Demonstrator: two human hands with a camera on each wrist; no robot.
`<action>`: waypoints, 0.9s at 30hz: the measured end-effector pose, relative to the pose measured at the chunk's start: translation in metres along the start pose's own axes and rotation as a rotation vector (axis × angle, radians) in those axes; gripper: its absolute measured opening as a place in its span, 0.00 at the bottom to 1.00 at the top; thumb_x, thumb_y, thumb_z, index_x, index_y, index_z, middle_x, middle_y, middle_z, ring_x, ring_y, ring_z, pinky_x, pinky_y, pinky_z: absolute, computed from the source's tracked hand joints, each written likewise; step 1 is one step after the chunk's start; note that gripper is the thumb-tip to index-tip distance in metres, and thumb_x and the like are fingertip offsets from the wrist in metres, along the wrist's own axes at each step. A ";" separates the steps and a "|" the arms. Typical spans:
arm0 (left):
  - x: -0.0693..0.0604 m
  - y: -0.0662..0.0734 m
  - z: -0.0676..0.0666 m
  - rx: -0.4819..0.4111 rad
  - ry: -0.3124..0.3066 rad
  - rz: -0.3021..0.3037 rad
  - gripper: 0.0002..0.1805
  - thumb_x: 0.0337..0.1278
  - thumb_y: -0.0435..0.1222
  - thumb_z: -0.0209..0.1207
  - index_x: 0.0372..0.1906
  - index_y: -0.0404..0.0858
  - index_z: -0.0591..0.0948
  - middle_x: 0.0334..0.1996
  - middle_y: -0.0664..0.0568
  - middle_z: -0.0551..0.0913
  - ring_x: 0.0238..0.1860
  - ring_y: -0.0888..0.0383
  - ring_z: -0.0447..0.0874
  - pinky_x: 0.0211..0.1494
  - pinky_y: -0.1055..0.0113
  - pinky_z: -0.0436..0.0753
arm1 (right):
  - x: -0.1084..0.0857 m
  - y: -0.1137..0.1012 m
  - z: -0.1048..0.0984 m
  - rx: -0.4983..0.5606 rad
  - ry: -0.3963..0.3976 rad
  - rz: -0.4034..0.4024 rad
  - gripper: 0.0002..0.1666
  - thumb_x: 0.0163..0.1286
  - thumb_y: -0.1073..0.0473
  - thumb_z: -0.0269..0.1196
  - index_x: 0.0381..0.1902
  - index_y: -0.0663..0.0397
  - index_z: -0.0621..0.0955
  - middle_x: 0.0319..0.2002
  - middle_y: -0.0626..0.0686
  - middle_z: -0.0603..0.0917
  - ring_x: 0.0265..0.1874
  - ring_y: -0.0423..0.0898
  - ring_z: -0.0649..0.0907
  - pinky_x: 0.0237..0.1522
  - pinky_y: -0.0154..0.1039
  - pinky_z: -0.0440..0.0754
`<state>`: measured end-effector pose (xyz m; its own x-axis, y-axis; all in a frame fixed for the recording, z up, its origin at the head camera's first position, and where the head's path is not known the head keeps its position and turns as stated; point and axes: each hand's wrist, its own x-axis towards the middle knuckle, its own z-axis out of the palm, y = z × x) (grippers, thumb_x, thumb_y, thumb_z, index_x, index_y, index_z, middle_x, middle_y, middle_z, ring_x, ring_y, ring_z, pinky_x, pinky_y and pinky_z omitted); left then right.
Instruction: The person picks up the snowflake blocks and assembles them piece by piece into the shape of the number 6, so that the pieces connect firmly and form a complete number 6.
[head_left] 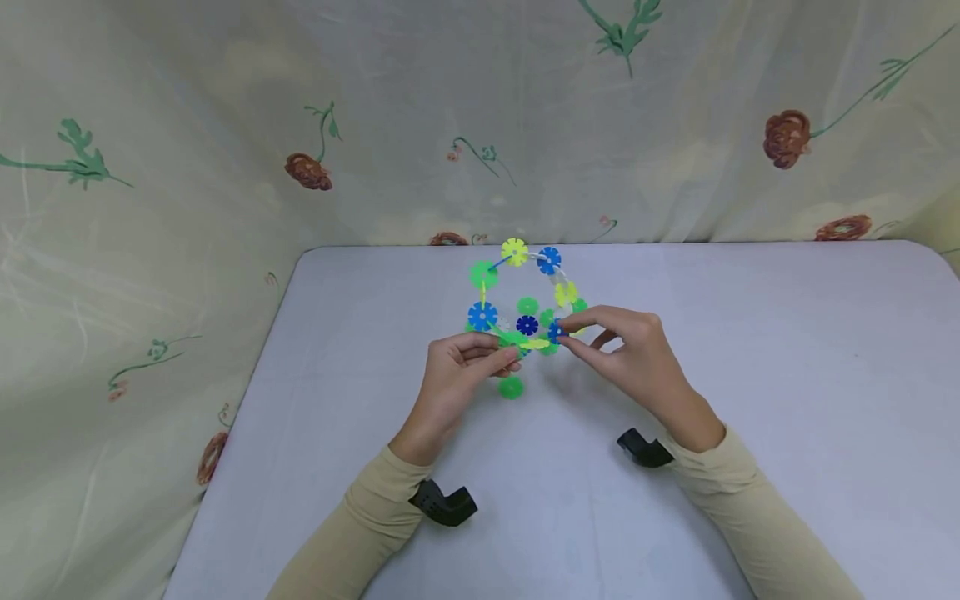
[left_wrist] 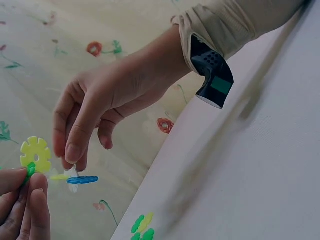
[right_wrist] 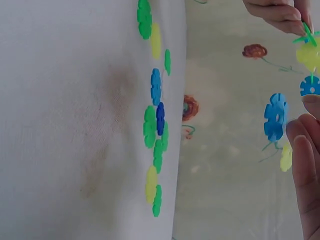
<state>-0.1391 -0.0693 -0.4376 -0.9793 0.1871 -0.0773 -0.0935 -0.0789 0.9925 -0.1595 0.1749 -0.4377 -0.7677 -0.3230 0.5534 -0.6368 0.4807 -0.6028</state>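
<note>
Notched plastic discs in blue, yellow, green and white are linked edge to edge in a loop, held up over the table. My left hand [head_left: 468, 360] pinches a green disc [head_left: 513, 338] at the near side of the loop. Thumb and fingertips of my right hand [head_left: 633, 354] pinch a blue disc [head_left: 556, 332] at its right. In the left wrist view, the right hand [left_wrist: 95, 112] holds this blue disc [left_wrist: 83, 180] from above. A yellow disc [left_wrist: 36, 154] stands beside the green one in the left hand [left_wrist: 25, 205]. Fingers partly cover the joints.
Loose discs lie on the white table [head_left: 360, 400] under the loop, among them a dark blue disc [head_left: 527, 325] and a green disc [head_left: 511, 387]. A flowered cloth [head_left: 390, 125] hangs behind the table and along its left. Each wrist wears a black band mount [head_left: 444, 503].
</note>
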 end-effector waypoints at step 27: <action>0.003 0.002 -0.007 -0.023 0.063 0.041 0.09 0.63 0.32 0.69 0.42 0.28 0.86 0.30 0.52 0.91 0.37 0.49 0.93 0.47 0.64 0.90 | -0.002 0.004 0.041 -0.053 -0.348 0.172 0.07 0.67 0.57 0.73 0.41 0.52 0.91 0.36 0.46 0.92 0.39 0.41 0.90 0.38 0.39 0.90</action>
<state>-0.1434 -0.0753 -0.4366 -0.9917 0.1210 -0.0431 -0.0564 -0.1082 0.9925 -0.1634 0.1442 -0.4646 -0.8471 -0.4869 0.2129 -0.4989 0.5907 -0.6341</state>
